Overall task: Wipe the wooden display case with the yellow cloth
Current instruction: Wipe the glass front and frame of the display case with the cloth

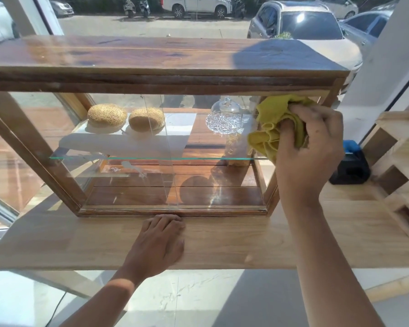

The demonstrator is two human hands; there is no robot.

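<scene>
The wooden display case (151, 64) stands on a pale wooden counter (80, 241), with glass front panes and a dark plank top. My right hand (314, 147) grips the bunched yellow cloth (274, 123) and presses it against the glass at the case's upper right, just under the top frame. My left hand (162, 241) lies flat on the counter with its fingertips against the case's bottom front rail.
Inside the case two sesame buns (106, 115) sit on a white stand, and a glass dome dish (224, 119) rests on the glass shelf. A black and blue device (351, 166) and a pale wooden rack (401, 171) stand to the right. Parked cars show through the window behind.
</scene>
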